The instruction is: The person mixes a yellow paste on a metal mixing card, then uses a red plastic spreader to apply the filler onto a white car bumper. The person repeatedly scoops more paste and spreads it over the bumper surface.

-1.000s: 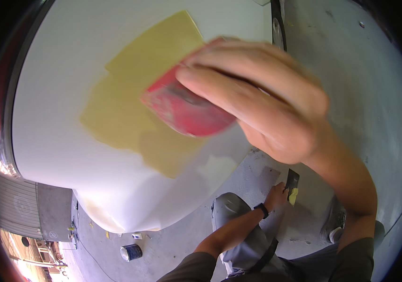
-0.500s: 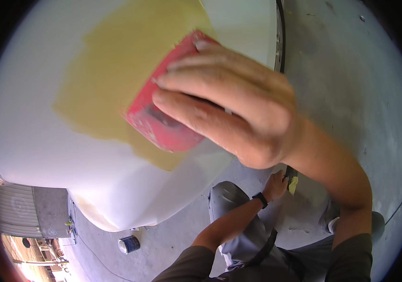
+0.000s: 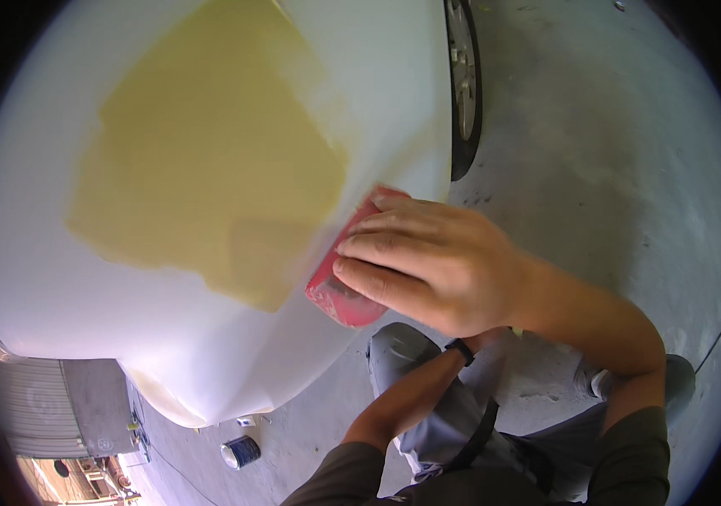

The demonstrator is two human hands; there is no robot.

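Note:
My right hand (image 3: 436, 261) grips a red flexible filler spreader (image 3: 345, 310), its fingers laid along the face. The spreader is at the white car panel (image 3: 293, 350), right of and below a smooth yellow filler patch (image 3: 200, 160); whether its edge touches the panel cannot be made out. Thin yellow smears run off the patch's right side. Low behind the right wrist is my left hand (image 3: 487, 339), with a black band on its wrist. Its fingers are hidden now; the earlier frame showed them closed round something dark with a yellow bit on it.
A car wheel (image 3: 465, 84) stands beyond the panel's right edge. On the grey concrete floor (image 3: 580, 194) a dark blue can (image 3: 240, 452) stands below the panel, near a small white box (image 3: 245, 421). My bent knee (image 3: 407, 350) is close under the panel.
My right hand and the spreader have moved down and right, off the yellow patch, uncovering its smoothed surface. The view has shifted, bringing more of the wheel in. My left hand is now mostly covered.

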